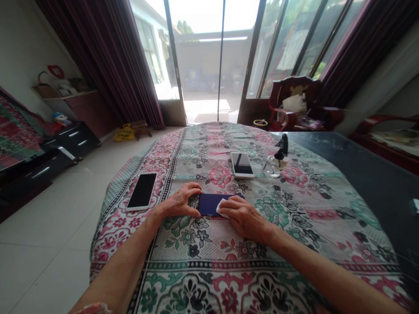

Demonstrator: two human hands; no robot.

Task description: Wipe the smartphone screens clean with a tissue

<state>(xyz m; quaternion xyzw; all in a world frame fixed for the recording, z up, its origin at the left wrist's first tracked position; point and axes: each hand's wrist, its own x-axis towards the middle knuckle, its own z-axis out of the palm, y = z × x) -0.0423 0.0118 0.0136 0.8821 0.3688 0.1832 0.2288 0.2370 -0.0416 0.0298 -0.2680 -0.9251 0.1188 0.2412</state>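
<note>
On the floral tablecloth (176, 274), the right hand (245, 214) and the left hand (179, 200), its thumb and fingers parted, are at a dark-blue smartphone (209, 205); one white smartphone (142, 192) lies left, another phone (242, 165) beyond, near a spray bottle (272, 166); the right fingers pinch a white wipe (221, 209) on the blue phone
</note>
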